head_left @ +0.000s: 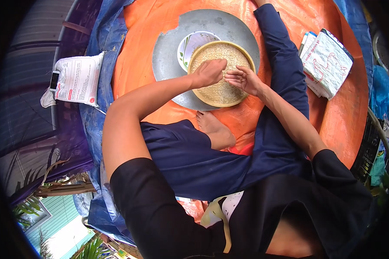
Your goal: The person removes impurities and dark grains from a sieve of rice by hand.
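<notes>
A round shallow tray with a pale rim holds a layer of small tan grains. Above its middle, my left hand is closed in a fist, and whatever it may hold is hidden. Just to the right, my right hand is half cupped over the grains with its fingers apart, and no object shows in it. The two hands are close but do not touch. A white bowl with a leaf pattern sits partly under the tray's upper left edge. Both rest on a large grey metal disc.
An orange tarp lies below, with a blue tarp at its edge. At the left are a white printed sack and a phone. Folded printed bags lie at the right. A bare foot is near the disc.
</notes>
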Motion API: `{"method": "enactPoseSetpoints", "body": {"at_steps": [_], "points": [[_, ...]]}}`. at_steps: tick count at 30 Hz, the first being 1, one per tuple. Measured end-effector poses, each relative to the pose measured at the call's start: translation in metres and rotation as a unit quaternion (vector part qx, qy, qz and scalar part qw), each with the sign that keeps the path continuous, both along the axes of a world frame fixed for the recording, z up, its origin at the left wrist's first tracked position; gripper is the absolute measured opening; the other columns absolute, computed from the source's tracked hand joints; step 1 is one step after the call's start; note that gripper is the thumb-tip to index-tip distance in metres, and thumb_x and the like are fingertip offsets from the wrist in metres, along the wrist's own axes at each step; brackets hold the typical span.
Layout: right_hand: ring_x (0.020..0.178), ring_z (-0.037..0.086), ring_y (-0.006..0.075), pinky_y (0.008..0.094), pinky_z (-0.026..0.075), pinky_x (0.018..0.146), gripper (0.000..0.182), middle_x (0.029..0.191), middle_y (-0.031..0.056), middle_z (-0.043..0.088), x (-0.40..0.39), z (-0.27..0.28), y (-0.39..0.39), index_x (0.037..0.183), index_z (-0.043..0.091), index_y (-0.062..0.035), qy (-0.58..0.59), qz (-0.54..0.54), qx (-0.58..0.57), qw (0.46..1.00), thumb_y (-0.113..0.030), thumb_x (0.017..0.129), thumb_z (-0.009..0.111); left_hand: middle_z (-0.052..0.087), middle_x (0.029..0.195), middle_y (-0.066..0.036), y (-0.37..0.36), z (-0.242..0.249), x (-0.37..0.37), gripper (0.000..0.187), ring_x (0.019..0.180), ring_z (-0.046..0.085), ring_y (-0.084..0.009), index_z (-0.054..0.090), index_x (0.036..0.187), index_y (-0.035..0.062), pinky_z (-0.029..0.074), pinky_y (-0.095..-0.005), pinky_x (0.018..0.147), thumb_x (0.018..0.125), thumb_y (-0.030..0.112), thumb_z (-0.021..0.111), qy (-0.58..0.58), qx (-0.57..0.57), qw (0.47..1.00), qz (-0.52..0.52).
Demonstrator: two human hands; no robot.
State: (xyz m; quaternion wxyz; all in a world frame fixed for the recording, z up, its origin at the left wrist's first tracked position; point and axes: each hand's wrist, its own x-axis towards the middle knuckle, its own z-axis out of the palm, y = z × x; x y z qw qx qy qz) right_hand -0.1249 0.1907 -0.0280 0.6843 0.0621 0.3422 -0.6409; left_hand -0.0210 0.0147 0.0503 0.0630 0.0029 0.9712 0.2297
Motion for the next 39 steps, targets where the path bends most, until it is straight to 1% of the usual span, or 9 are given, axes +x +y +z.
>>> {"method": "enactPoseSetpoints", "body": {"at_steps": [9, 12, 15, 18, 24, 27, 30, 36, 39], "points": [[0.112, 0.061, 0.0280, 0.0321, 0.052, 0.096, 0.050, 0.119, 0.0203, 0.061, 0.000, 0.000, 0.000, 0.118, 0.055, 0.0067, 0.008, 0.008, -0.011, 1.000, -0.038, 0.098, 0.046, 0.059, 0.079, -0.018, -0.001, 0.002, 0.002, 0.016, 0.076, 0.060, -0.0388, 0.048, 0.090, 0.0025, 0.047, -0.0465, 0.065, 0.077, 0.004, 0.057, 0.007, -0.001, 1.000, -0.011], [0.108, 0.063, 0.0273, 0.0329, 0.053, 0.095, 0.049, 0.115, 0.0204, 0.063, 0.000, 0.000, 0.000, 0.115, 0.056, 0.0062, 0.006, 0.005, -0.014, 1.000, -0.038, 0.098, 0.047, 0.059, 0.079, -0.017, 0.003, 0.002, 0.004, 0.015, 0.076, 0.060, -0.0386, 0.049, 0.089, 0.0026, 0.047, -0.0464, 0.065, 0.077, 0.004, 0.057, 0.010, 0.003, 1.000, -0.025], [0.108, 0.063, 0.0272, 0.0331, 0.052, 0.096, 0.049, 0.116, 0.0203, 0.062, 0.000, 0.000, 0.000, 0.116, 0.056, 0.0063, 0.005, 0.004, -0.017, 1.000, -0.038, 0.097, 0.047, 0.060, 0.080, -0.017, 0.007, 0.002, 0.004, 0.014, 0.077, 0.061, -0.0382, 0.049, 0.088, 0.0028, 0.048, -0.0462, 0.065, 0.077, 0.004, 0.057, 0.011, 0.010, 0.999, -0.029], [0.105, 0.064, 0.0263, 0.0331, 0.052, 0.095, 0.047, 0.111, 0.0184, 0.064, 0.000, 0.000, 0.000, 0.113, 0.058, 0.0050, 0.004, -0.002, -0.017, 1.000, -0.038, 0.098, 0.047, 0.060, 0.081, -0.016, 0.012, 0.003, 0.001, 0.014, 0.077, 0.061, -0.0378, 0.050, 0.088, 0.0032, 0.048, -0.0459, 0.065, 0.077, 0.005, 0.057, 0.006, 0.010, 1.000, -0.024], [0.092, 0.065, 0.0197, 0.0315, 0.054, 0.089, 0.041, 0.096, 0.0100, 0.065, -0.001, -0.004, 0.001, 0.097, 0.064, 0.0003, -0.016, -0.010, -0.018, 1.000, -0.038, 0.097, 0.049, 0.061, 0.081, -0.013, 0.027, 0.016, 0.000, 0.016, 0.076, 0.062, -0.0354, 0.050, 0.088, 0.0053, 0.048, -0.0456, 0.063, 0.077, 0.006, 0.061, 0.019, 0.061, 0.998, -0.028], [0.091, 0.064, 0.0172, 0.0306, 0.054, 0.088, 0.040, 0.094, 0.0078, 0.065, 0.001, -0.006, -0.001, 0.095, 0.065, -0.0018, -0.007, -0.001, -0.023, 1.000, -0.038, 0.097, 0.050, 0.062, 0.080, -0.013, 0.029, 0.014, -0.001, 0.015, 0.075, 0.063, -0.0339, 0.050, 0.087, 0.0061, 0.048, -0.0448, 0.062, 0.077, 0.007, 0.062, 0.021, 0.059, 0.998, -0.022], [0.091, 0.064, 0.0167, 0.0305, 0.054, 0.088, 0.038, 0.094, 0.0073, 0.066, 0.002, -0.007, 0.000, 0.095, 0.066, -0.0036, -0.015, 0.009, -0.020, 1.000, -0.038, 0.097, 0.049, 0.063, 0.079, -0.012, 0.026, 0.011, -0.001, 0.014, 0.074, 0.063, -0.0330, 0.051, 0.087, 0.0059, 0.049, -0.0436, 0.062, 0.077, 0.007, 0.062, 0.007, 0.050, 0.999, -0.017], [0.094, 0.065, 0.0181, 0.0313, 0.053, 0.090, 0.035, 0.100, 0.0082, 0.066, 0.003, 0.005, 0.000, 0.103, 0.063, -0.0043, 0.007, -0.004, -0.031, 0.999, -0.032, 0.100, 0.041, 0.064, 0.079, -0.013, 0.031, 0.017, -0.010, 0.012, 0.072, 0.063, -0.0332, 0.057, 0.086, 0.0054, 0.050, -0.0421, 0.063, 0.077, 0.010, 0.063, -0.012, 0.082, 0.996, 0.020], [0.101, 0.065, 0.0220, 0.0330, 0.053, 0.092, 0.037, 0.104, 0.0123, 0.065, 0.001, 0.004, -0.001, 0.108, 0.060, 0.0000, 0.005, 0.013, -0.020, 1.000, -0.029, 0.101, 0.038, 0.063, 0.084, -0.013, 0.023, 0.010, -0.016, 0.012, 0.076, 0.063, -0.0321, 0.060, 0.088, 0.0057, 0.050, -0.0419, 0.067, 0.078, 0.010, 0.063, 0.002, 0.086, 0.995, 0.044]]}}
